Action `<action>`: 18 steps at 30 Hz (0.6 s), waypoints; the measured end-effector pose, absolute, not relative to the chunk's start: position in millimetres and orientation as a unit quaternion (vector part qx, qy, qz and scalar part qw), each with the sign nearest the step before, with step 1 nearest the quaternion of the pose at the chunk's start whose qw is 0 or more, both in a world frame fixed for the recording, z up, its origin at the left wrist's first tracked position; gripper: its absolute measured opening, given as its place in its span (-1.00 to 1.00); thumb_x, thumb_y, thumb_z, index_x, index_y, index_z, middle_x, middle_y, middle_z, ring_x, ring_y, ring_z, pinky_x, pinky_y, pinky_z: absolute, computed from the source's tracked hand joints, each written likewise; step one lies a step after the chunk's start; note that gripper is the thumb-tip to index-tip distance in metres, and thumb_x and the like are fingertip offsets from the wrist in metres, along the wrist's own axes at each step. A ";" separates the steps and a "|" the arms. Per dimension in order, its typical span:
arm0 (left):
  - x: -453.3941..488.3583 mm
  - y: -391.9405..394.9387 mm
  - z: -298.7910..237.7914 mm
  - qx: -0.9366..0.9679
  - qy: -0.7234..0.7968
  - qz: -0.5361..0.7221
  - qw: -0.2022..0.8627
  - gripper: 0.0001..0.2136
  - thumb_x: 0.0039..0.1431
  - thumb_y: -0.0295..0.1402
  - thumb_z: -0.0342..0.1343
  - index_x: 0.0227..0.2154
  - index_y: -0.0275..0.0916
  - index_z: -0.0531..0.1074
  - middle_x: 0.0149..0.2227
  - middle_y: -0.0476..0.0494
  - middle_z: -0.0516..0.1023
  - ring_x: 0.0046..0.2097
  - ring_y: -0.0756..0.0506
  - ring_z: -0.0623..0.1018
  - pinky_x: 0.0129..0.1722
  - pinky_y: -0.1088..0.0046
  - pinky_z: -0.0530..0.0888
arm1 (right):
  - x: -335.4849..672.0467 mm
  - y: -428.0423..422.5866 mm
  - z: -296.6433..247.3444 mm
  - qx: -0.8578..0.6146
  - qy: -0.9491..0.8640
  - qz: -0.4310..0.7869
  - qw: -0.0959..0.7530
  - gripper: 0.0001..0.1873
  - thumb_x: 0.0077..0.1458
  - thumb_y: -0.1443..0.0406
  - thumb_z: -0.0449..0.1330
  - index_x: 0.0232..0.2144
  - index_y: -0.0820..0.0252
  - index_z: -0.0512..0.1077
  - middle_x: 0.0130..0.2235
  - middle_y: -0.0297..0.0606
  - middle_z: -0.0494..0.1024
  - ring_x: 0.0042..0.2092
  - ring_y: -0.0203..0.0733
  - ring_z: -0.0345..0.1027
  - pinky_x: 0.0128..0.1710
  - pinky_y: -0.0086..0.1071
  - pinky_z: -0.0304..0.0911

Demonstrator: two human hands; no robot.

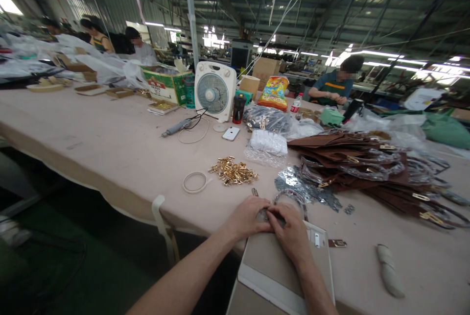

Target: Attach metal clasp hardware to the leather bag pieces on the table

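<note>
Bag (270,254) under L fingers (260,203) + R fingers (282,212), nr top edge.

I saw a white fan (214,90) with a phone (231,133) lying in front of it. Farther right, a red-capped bottle (295,104) stood beside a yellow snack bag (273,93).

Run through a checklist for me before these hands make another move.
1. Left hand and right hand both at the beige panel: ok, together near its far edge.
2. Small part between the fingertips: cannot tell, the fingers hide it.
3. Panel wholly on the table: not ok, its near end runs past the edge.
4. Gold fittings piled within view: ok, beyond the hands.
5. Grey metal plates apart from the gold pile: ok, to its right.
6. Power tool set down: ok, lying before the fan.
</note>
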State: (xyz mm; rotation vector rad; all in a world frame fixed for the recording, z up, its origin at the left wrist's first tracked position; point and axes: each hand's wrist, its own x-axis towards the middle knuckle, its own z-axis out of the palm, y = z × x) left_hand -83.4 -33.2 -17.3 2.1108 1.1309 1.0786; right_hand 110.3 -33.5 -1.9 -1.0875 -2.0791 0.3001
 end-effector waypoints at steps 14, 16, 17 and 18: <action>-83.9 -35.7 -7.4 0.783 0.413 0.389 0.256 -0.51 0.06 -0.16 0.47 0.04 -0.15 0.54 0.09 -0.18 0.63 0.13 -0.23 0.56 0.22 0.21 0.42 | 113.2 -33.7 -4.6 -0.431 -0.799 0.116 0.402 -0.81 0.33 0.14 0.23 -0.13 0.05 0.59 -0.14 -0.15 0.57 -0.04 0.04 0.43 0.03 -0.04 0.36; -84.6 -36.9 -5.8 0.782 0.419 0.384 0.256 -0.46 0.04 -0.12 0.48 0.06 -0.15 0.52 0.09 -0.18 0.63 0.14 -0.24 0.55 0.21 0.19 0.43 | 117.0 -39.8 0.0 -0.429 -0.769 0.132 0.456 -0.77 0.35 0.14 0.21 -0.04 0.05 0.56 -0.05 -0.13 0.57 0.05 0.06 0.42 0.10 -0.01 0.34; -84.9 -37.7 -5.3 0.782 0.424 0.379 0.256 -0.43 0.01 -0.11 0.49 0.07 -0.15 0.52 0.09 -0.18 0.63 0.14 -0.26 0.54 0.21 0.17 0.44 | 120.7 -43.7 2.1 -0.435 -0.744 0.133 0.489 -0.75 0.36 0.14 0.19 -0.01 0.06 0.55 -0.02 -0.12 0.57 0.07 0.05 0.41 0.13 0.00 0.32; -85.2 -38.4 -5.1 0.781 0.431 0.375 0.254 -0.41 -0.02 -0.10 0.51 0.07 -0.15 0.52 0.10 -0.18 0.62 0.14 -0.26 0.54 0.21 0.15 0.44 | 125.8 -47.9 3.9 -0.446 -0.714 0.129 0.524 -0.74 0.38 0.14 0.17 -0.01 0.08 0.53 -0.01 -0.12 0.56 0.09 0.05 0.41 0.14 -0.01 0.31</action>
